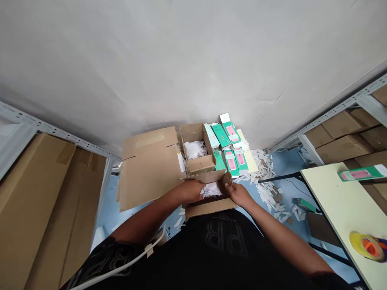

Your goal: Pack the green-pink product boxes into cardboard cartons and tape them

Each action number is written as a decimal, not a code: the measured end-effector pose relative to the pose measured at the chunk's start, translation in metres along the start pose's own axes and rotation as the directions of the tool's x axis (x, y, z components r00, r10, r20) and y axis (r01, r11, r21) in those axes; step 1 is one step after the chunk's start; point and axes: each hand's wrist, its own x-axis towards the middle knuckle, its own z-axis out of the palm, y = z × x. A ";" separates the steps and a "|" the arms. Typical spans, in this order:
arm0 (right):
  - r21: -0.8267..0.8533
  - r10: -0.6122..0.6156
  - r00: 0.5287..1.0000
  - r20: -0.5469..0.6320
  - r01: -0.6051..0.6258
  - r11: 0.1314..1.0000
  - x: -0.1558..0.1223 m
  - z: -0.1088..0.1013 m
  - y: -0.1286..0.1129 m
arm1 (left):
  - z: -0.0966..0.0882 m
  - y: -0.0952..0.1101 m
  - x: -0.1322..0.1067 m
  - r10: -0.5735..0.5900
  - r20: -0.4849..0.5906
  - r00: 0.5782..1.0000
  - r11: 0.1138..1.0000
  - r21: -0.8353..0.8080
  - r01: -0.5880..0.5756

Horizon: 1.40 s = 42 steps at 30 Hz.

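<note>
The open brown cardboard box (pixel 200 164) sits on the blue floor (pixel 105 209) against the pale grey wall (pixel 193 60). The left hand (pixel 192 190) lies curled on the crumpled white paper (pixel 212 188) at the box's near end; I cannot tell whether it grips. The right hand (pixel 237 192) pinches the box's near right corner. Green-and-pink cartons (pixel 232 151) crowd its right side, and a flattened brown cardboard sheet (pixel 148 169) lies at its left. White paper scraps (pixel 269 189) litter the floor. Metal shelving with brown boxes (pixel 341 137) stands at the right, where a pale yellow surface (pixel 347 205) carries a yellow tape roll (pixel 367 245).
</note>
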 end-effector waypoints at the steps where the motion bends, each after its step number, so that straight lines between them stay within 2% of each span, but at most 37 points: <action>1: 0.007 -0.006 1.000 -0.011 0.006 1.000 -0.003 -0.001 0.002 | -0.001 0.002 0.001 0.021 -0.005 1.000 1.000 -0.003 -0.021; 5: 0.075 0.008 0.996 -0.090 -0.001 0.997 -0.019 -0.013 0.025 | -0.015 0.023 0.001 0.087 -0.106 0.991 0.996 -0.011 -0.089; 8: 0.147 0.046 0.987 -0.152 -0.023 0.989 -0.034 -0.031 0.057 | -0.024 0.049 0.003 0.143 -0.207 0.968 0.988 -0.019 -0.151; 10: 0.191 0.081 0.977 -0.199 -0.042 0.981 -0.044 -0.046 0.084 | -0.025 0.068 0.010 0.197 -0.284 0.938 0.977 -0.016 -0.210; 13: 0.280 0.178 0.944 -0.278 -0.097 0.955 -0.062 -0.070 0.134 | -0.019 0.102 0.036 0.247 -0.438 0.865 0.960 -0.012 -0.280; 15: 0.344 0.252 0.912 -0.324 -0.135 0.929 -0.075 -0.086 0.173 | -0.011 0.130 0.063 0.264 -0.537 0.802 0.949 -0.002 -0.314; 17: 0.397 0.327 0.871 -0.368 -0.170 0.902 -0.092 -0.102 0.216 | -0.001 0.161 0.094 0.291 -0.582 0.759 0.937 0.015 -0.348; 19: 0.454 0.404 0.822 -0.403 -0.204 0.868 -0.110 -0.118 0.260 | 0.013 0.194 0.128 0.327 -0.562 0.760 0.925 0.024 -0.380; 24: 0.587 0.588 0.691 -0.420 -0.288 0.757 -0.156 -0.153 0.363 | 0.056 0.273 0.202 0.433 -0.369 0.822 0.888 0.018 -0.459; 26: 0.614 0.657 0.625 -0.421 -0.337 0.714 -0.169 -0.166 0.397 | 0.071 0.297 0.225 0.490 -0.268 0.829 0.864 0.023 -0.503; 29: 0.644 0.729 0.534 -0.428 -0.386 0.661 -0.180 -0.181 0.441 | 0.083 0.323 0.257 0.570 -0.133 0.811 0.820 0.027 -0.572; 32: 0.748 0.793 0.465 -0.394 -0.339 0.571 -0.182 -0.184 0.474 | 0.085 0.337 0.290 0.608 -0.046 0.793 0.794 0.053 -0.605; 35: 0.897 0.856 0.439 -0.273 -0.204 0.391 -0.178 -0.181 0.497 | 0.084 0.349 0.327 0.609 0.027 0.793 0.790 0.076 -0.609; 37: 0.941 0.874 0.431 -0.225 -0.137 0.310 -0.172 -0.183 0.509 | 0.082 0.359 0.355 0.610 0.063 0.790 0.787 0.073 -0.613; 42: 0.960 0.887 0.409 -0.211 -0.084 0.267 -0.157 -0.213 0.541 | 0.077 0.390 0.433 0.651 0.114 0.750 0.751 0.047 -0.659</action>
